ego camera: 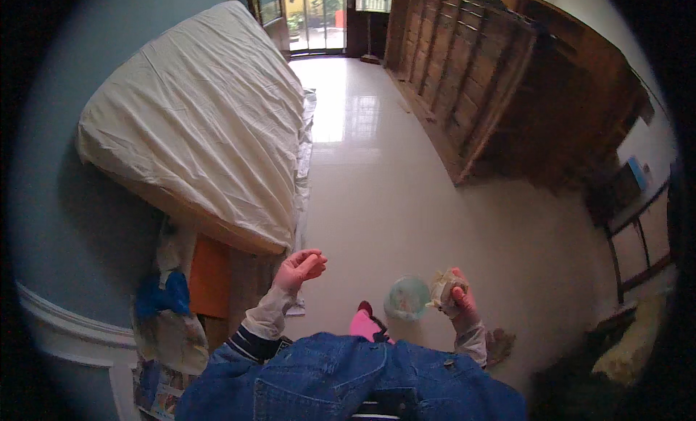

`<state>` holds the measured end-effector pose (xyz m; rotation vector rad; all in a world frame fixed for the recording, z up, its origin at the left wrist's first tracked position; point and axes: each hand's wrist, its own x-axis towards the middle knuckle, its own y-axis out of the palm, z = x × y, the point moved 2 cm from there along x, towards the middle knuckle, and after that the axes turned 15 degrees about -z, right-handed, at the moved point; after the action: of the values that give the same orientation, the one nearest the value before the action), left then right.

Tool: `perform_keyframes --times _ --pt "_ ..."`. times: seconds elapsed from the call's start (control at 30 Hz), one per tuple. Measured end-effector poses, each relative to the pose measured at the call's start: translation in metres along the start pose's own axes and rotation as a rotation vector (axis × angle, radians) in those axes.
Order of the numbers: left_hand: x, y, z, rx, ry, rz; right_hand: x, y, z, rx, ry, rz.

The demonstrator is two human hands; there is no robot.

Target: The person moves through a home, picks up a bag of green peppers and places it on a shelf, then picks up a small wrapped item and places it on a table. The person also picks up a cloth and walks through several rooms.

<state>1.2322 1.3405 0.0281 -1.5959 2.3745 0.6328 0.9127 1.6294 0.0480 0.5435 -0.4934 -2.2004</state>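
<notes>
My right hand grips a crumpled off-white cloth in front of my body. Just left of it, a translucent pale green plastic bucket stands on the floor; its contents are blurred. My left hand is raised near the lower corner of a mattress in a creased cream cover. Its fingers are curled together, and nothing shows in them. Behind my right wrist, a brownish bunched thing, perhaps a rag, lies on the floor.
Dark wooden furniture with a slatted side stands at the right. The pale tiled floor runs to a glazed doorway. Below the mattress are an orange panel and a blue plastic bag. A dark-framed table or stand is far right.
</notes>
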Motion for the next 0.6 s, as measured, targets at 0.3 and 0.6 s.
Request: perform_keyframes --times 0.3,0.6 --pt "0.203 -0.025 -0.073 -0.081 0.043 -0.358 0.334 0.078 0.085 -0.009 0.081 0.038" --pt "0.472 -0.017 -0.142 -0.259 0.02 -0.729 0.667 0.149 0.096 -0.065 0.091 0.127"
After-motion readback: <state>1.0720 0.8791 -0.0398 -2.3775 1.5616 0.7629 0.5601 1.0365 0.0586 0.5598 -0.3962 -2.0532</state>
